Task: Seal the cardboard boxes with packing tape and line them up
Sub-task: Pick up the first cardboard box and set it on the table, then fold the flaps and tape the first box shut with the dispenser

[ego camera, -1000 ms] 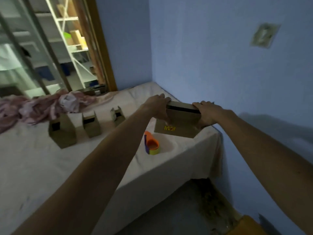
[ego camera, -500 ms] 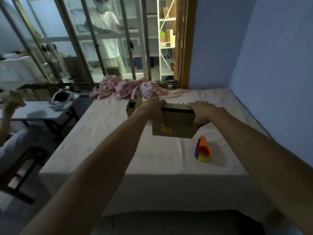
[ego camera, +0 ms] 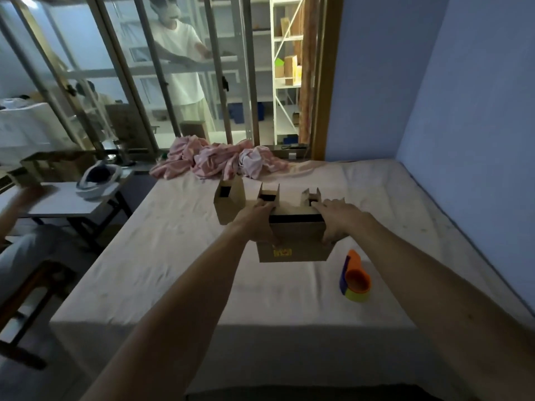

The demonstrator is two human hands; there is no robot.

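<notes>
Clutter sits on the small bench (ego camera: 58, 202) at our far left: a white headset (ego camera: 97, 180) and some blurred cardboard. Right of it the bed (ego camera: 173, 256) fills the middle of the view, with a bundle of pink cloth (ego camera: 220, 160) at its far edge below the window.

Just nearer than the cloth, three open boxes stand in a row on the sheet, flaps up. They are the tall box (ego camera: 230, 202) on the left, the middle box (ego camera: 270, 195) and the small box (ego camera: 312, 196) on the right.

In front of that row we hold the front box (ego camera: 295, 241) by its two ends. Our left grip (ego camera: 256, 224) is clamped on the left end, fingers over the top edge and thumb down the near face. Our right grip (ego camera: 337, 222) has the right end the same way, fingers spread over the top and thumb pressed on the front.

The front box spans the gap between the two grips. A dark strip runs along its top and a yellow label sits low on its near face. We cannot tell whether its base rests on the sheet or hangs just above it.

Right of it, near but apart, the tape dispenser (ego camera: 354, 280) lies on the bed. Farther right is the blue wall (ego camera: 477, 111).
</notes>
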